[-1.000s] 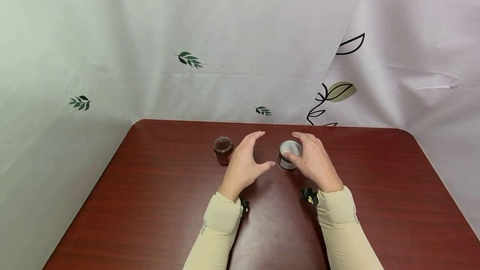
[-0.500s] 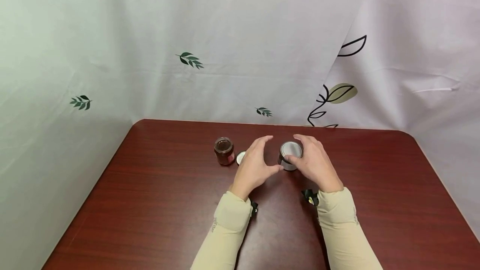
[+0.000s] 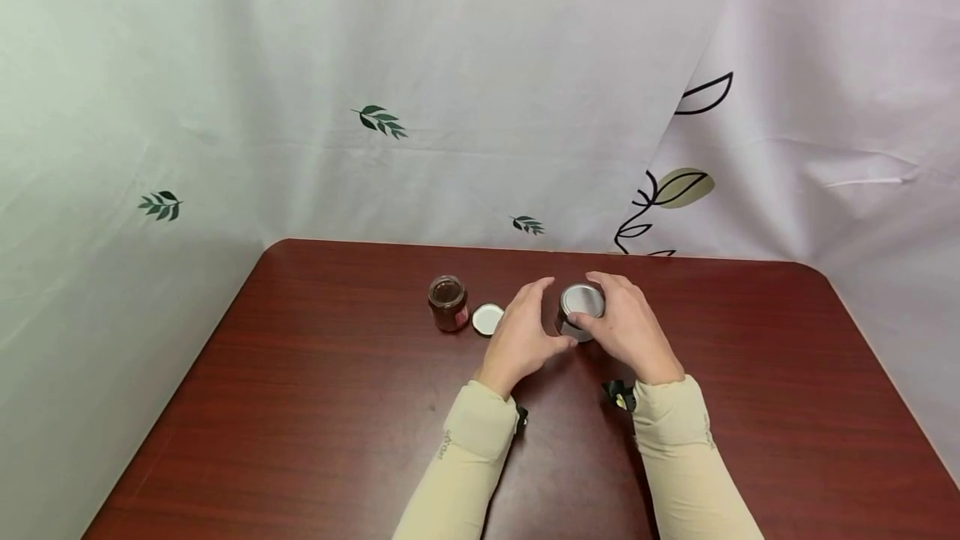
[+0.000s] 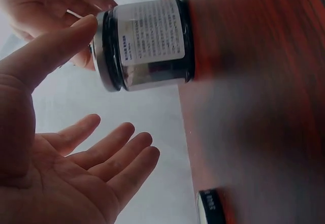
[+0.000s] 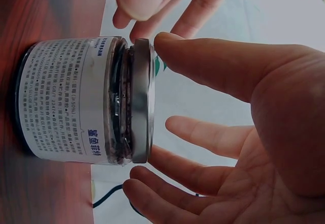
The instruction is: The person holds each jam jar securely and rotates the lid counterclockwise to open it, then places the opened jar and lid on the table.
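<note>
A glass jar [image 5: 66, 99] with a silver screw lid [image 3: 582, 299] stands upright on the table, a printed white label on its side. My right hand [image 3: 633, 327] is spread around the lid. Its thumb is close to the lid's edge, and the fingers extend along the far side; firm contact cannot be made out. On the jar's left, my left hand [image 3: 522, 338] is held apart with thumb and fingers parted and nothing between them. In the left wrist view its thumb overlaps the lid [image 4: 104, 51] edge, while the fingers stay away from the glass.
A dark red open jar [image 3: 447, 307] stands to the left on the brown table [image 3: 300, 390]. Beside it lies a loose lid [image 3: 488, 319], pale inside facing up. A white patterned curtain [image 3: 465, 90] hangs behind the table.
My left hand has moved right toward the silver-lidded jar, uncovering the loose lid beside the open jar. The right hand has hardly shifted, and both jars stay in place.
</note>
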The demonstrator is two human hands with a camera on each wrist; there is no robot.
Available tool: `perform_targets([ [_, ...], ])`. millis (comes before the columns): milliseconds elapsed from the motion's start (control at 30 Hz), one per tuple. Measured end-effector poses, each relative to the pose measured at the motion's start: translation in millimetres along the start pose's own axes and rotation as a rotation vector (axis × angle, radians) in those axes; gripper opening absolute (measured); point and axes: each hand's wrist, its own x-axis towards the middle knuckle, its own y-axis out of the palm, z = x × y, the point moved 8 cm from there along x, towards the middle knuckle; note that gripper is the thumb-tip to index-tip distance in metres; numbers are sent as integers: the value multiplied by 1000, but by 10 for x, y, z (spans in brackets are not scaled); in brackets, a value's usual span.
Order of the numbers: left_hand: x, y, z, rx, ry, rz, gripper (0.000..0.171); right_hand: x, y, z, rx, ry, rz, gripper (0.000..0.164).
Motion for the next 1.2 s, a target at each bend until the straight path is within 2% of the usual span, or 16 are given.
perform_targets([
  [467,67,187,34,-32,-43,49,94,9,4,-15,21,-47,-2,66],
  [733,113,258,83,-8,-69,62,92,14,49,-16,32,-59,30,70],
  [1200,200,284,88,41,-98,96,76,33,90,-56,32,-47,53,66],
])
